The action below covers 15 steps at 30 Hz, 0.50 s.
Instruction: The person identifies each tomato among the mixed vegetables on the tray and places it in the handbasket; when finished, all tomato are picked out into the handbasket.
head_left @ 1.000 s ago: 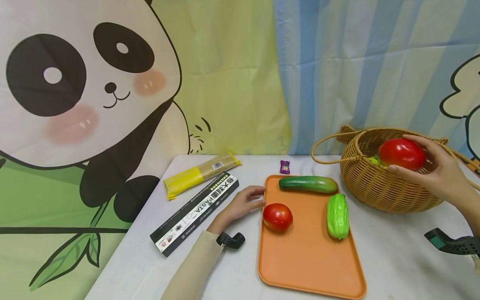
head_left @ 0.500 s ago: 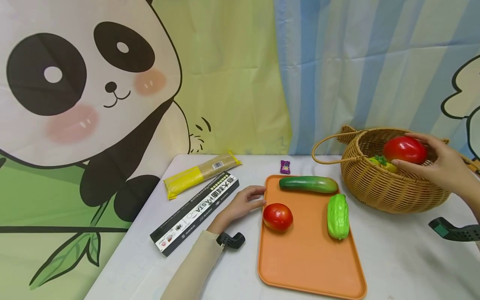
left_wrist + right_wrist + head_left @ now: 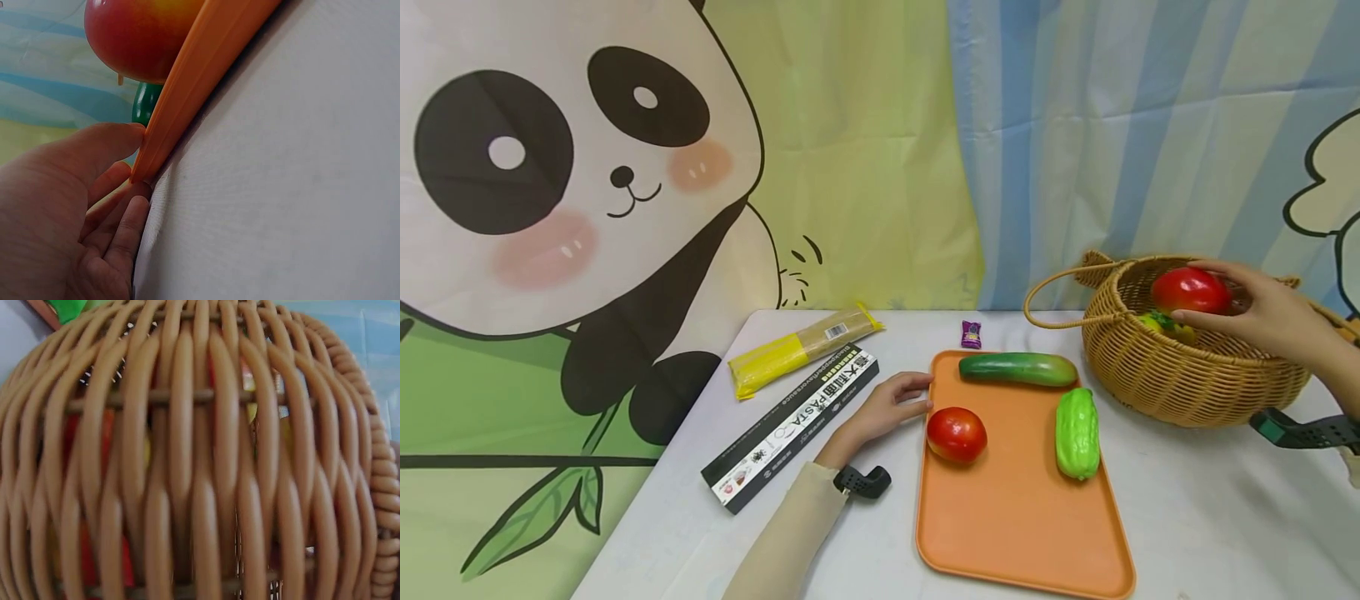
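In the head view my right hand [image 3: 1270, 312] holds a glossy red rounded fruit [image 3: 1189, 290] between thumb and fingers, at the mouth of the wicker basket [image 3: 1195, 387]. Below the fruit, a yellow piece with green on top [image 3: 1168, 327] shows inside. The basket's weave fills the right wrist view and hides most of this hand. My left hand [image 3: 891, 404] touches the left rim of the orange tray [image 3: 1015, 533] with thumb and fingertips. A red fruit blushing yellow, mango-like [image 3: 957, 435], a cucumber [image 3: 1017, 369] and a bright green ridged vegetable [image 3: 1077, 433] lie on the tray.
Left of the tray lie a black-and-white pasta box [image 3: 790, 429] and a yellow packet of noodles [image 3: 805, 350]. Behind the tray sits a small purple wrapped sweet [image 3: 971, 335]. The basket's handle [image 3: 1037, 312] sticks out to the left. A printed curtain [image 3: 865, 150] hangs behind the table.
My right hand shifts the red fruit slightly right, then back left and a little deeper over the basket, uncovering more of the yellow piece. The left hand stays put.
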### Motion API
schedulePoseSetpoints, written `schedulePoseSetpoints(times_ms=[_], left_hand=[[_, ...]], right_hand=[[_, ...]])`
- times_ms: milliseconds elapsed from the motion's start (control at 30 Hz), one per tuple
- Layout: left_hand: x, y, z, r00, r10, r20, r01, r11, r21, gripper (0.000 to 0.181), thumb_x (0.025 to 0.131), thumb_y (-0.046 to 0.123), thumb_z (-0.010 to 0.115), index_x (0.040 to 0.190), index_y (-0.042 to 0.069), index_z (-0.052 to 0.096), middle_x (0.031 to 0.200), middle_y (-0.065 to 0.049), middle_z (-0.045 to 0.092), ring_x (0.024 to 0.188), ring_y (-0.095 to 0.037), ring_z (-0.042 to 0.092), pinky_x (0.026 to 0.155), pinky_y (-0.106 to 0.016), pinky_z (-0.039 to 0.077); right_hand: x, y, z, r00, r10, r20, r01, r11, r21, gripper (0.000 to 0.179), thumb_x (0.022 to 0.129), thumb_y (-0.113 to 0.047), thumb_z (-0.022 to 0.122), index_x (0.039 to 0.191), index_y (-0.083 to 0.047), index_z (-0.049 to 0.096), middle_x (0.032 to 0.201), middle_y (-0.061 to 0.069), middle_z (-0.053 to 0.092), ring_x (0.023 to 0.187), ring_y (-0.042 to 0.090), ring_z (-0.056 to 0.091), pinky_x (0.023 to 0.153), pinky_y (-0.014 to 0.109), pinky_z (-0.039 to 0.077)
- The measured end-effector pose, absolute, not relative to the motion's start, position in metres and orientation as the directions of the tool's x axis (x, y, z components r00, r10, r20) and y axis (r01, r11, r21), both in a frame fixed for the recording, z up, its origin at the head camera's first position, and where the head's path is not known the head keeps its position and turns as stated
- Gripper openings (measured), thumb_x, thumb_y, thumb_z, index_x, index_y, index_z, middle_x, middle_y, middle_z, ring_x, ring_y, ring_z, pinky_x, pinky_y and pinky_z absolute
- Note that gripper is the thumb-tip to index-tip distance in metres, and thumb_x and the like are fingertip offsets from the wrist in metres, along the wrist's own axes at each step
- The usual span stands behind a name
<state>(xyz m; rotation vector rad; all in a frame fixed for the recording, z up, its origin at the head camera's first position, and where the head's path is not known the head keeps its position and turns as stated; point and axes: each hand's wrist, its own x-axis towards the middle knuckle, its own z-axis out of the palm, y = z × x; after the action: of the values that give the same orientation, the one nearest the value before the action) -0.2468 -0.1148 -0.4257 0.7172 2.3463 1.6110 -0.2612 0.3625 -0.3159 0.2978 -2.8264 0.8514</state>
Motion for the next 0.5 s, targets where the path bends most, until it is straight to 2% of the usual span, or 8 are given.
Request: schedulePoseSetpoints(times_ms=[233, 500], left_hand=[[-0.247, -0.115, -0.424, -0.856, 0.505, 0.114, 0.287, 0.280, 0.916, 0.047, 0.092, 0.001, 0.064, 0.134, -0.013, 0.049, 0.137, -0.028, 0.051, 0.126, -0.039, 0.051, 0.110, -0.048, 0.041], [-0.246, -0.114, -0.425, -0.862, 0.498, 0.097, 0.263, 0.274, 0.925, 0.047, 0.092, 0.002, 0.064, 0.134, -0.011, 0.049, 0.138, -0.026, 0.051, 0.127, -0.039, 0.051, 0.111, -0.047, 0.040]], right_hand=[[-0.270, 0.361, -0.310, -0.970, -0.177, 0.165, -0.236, 0.842, -0.485, 0.080, 0.090, -0.029, 0.071, 0.144, 0.012, 0.029, 0.128, 0.042, 0.039, 0.104, 0.060, 0.047, 0.074, 0.068, 0.050], [-0.279, 0.367, -0.310, -0.983, -0.172, 0.068, -0.183, 0.849, -0.496, 0.084, 0.093, -0.038, 0.065, 0.148, 0.010, 0.023, 0.135, 0.044, 0.031, 0.112, 0.061, 0.038, 0.083, 0.074, 0.044]])
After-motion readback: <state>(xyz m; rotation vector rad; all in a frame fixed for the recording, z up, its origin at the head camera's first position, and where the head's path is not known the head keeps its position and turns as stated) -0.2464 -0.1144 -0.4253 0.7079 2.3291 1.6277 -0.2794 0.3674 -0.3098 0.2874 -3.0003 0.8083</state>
